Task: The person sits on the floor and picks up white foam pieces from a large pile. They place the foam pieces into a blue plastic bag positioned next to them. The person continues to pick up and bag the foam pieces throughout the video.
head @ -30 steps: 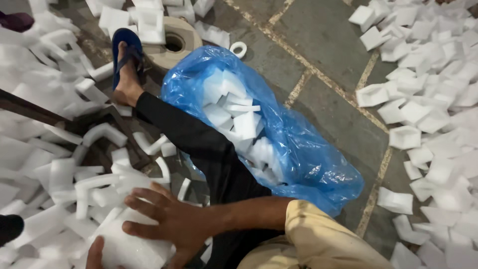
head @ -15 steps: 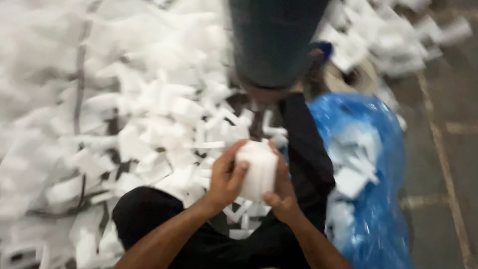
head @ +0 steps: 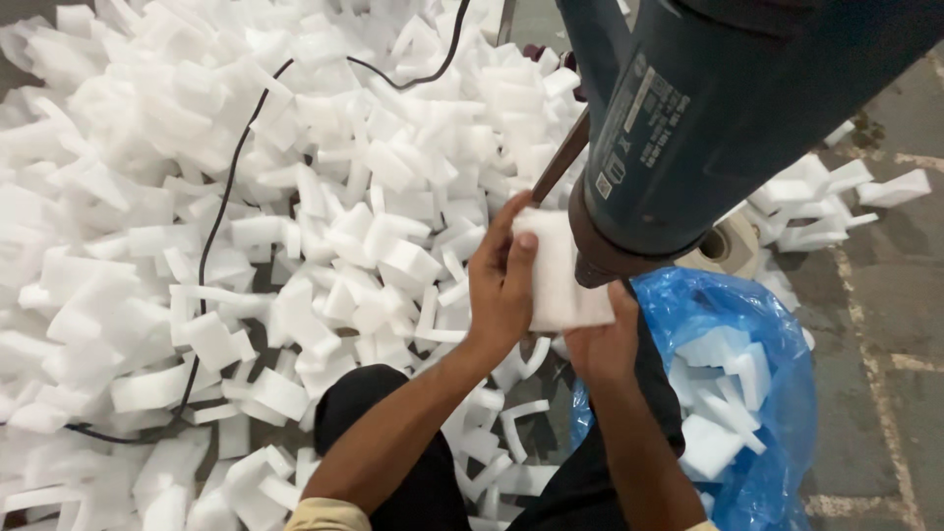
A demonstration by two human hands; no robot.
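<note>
The floor is grey stone paving [head: 890,324] with pale joints, bare only at the right; the left and far parts lie buried under a deep heap of white foam offcuts [head: 295,197], blocks and bent strips piled loosely. A thin black cable [head: 211,231] runs across this heap from the far middle down to the near left.

At the near right sits a blue plastic bag [head: 777,383], open, with more white foam pieces inside it. Just beyond it, a round off-white roll [head: 733,246] with a hole in its middle lies on the paving.

A large dark teal machine body [head: 708,108] hangs in from the far right, close to the camera, hiding much of the floor behind it.

Both hands meet on a flat white foam block [head: 560,275], held right under the machine's lower end. The left hand [head: 501,285] grips its left edge; the right hand [head: 602,339] clasps it from below.
</note>
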